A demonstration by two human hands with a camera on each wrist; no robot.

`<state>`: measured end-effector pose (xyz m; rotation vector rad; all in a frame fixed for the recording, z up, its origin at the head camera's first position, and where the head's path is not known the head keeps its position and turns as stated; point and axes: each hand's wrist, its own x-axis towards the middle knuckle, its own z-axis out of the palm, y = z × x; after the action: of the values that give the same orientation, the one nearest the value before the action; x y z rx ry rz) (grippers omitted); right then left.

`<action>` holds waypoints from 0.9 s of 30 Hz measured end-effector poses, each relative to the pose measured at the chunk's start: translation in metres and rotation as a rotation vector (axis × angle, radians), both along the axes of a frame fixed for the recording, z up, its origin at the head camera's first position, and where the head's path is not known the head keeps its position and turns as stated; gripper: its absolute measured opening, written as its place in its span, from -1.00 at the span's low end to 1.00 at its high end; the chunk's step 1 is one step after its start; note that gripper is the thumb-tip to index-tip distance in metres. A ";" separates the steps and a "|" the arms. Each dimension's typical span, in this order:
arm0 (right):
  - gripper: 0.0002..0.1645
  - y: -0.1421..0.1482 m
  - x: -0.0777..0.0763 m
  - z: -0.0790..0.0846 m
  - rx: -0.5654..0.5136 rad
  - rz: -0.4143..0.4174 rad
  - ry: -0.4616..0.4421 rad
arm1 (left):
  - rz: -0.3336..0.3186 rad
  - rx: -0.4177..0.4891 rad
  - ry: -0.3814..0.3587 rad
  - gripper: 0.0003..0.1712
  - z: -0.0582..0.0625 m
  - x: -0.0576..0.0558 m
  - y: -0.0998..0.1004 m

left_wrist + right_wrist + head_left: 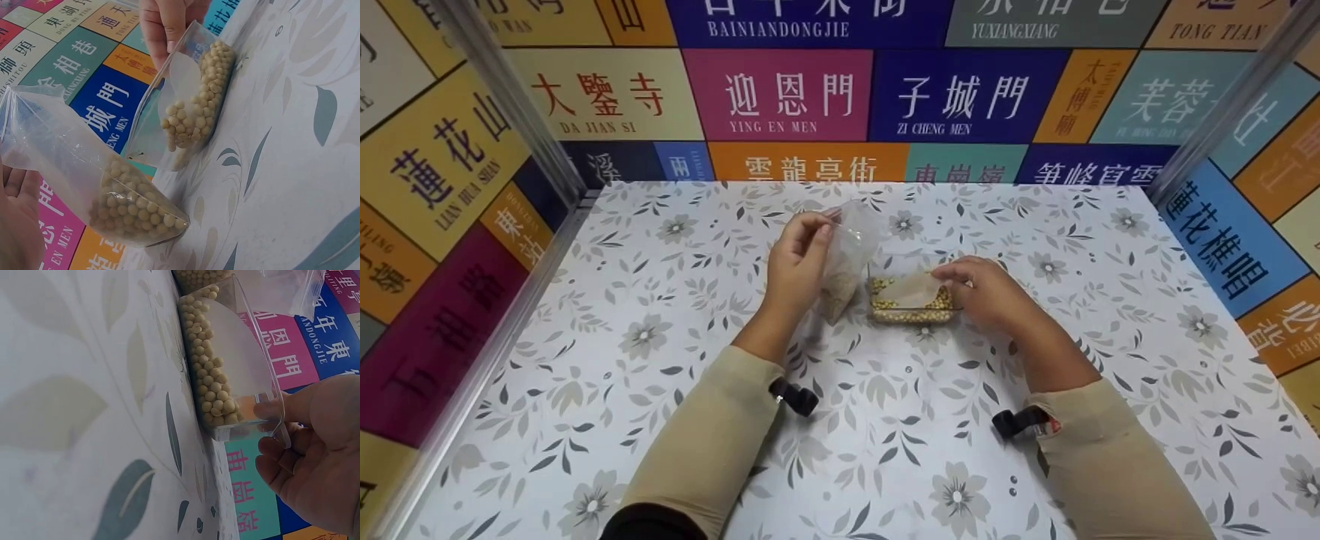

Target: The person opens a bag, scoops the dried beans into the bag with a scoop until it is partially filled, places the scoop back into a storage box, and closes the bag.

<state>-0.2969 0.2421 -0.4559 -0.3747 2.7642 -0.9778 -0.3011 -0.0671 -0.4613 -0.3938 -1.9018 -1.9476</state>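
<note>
My left hand [799, 255] grips a clear zip bag [856, 232] near its mouth. Soybeans [138, 208] fill the lower part of the bag, which hangs to the left of a clear plastic box [915, 316]. More soybeans [211, 385] lie in the box along its bottom. Among them leans a thin white plastic sheet with a rounded edge [911, 289]. At the box's right end, my right hand [986, 289] pinches the sheet's near end between thumb and fingers. The box wall partly covers this grip in the right wrist view.
The box stands on a table with a floral cloth [900, 435]. Panels with colourful printed signs [780, 94] rise behind and on both sides. Metal posts [521, 97] stand at the corners. Both wrists carry a black camera mount [795, 397].
</note>
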 end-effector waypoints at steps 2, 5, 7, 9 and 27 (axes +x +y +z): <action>-0.57 0.000 0.000 0.000 -0.009 0.001 0.000 | -0.005 0.007 -0.001 -0.85 0.001 0.000 0.000; -0.58 0.001 -0.001 0.000 -0.039 -0.008 0.004 | -0.002 0.007 -0.003 -0.85 0.001 0.000 0.001; -0.58 0.001 -0.001 0.000 -0.065 -0.022 0.003 | 0.002 0.006 -0.004 -0.85 0.001 0.000 0.001; -0.58 0.002 -0.001 0.000 -0.095 -0.035 0.001 | 0.006 0.003 -0.003 -0.85 0.001 0.000 0.001; -0.53 0.015 -0.003 0.008 -0.395 -0.211 -0.187 | 0.027 -0.035 -0.010 -0.84 0.001 0.001 0.000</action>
<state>-0.3004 0.2573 -0.4483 -0.0384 2.4707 -1.5312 -0.3000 -0.0670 -0.4599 -0.3666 -1.9395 -1.9049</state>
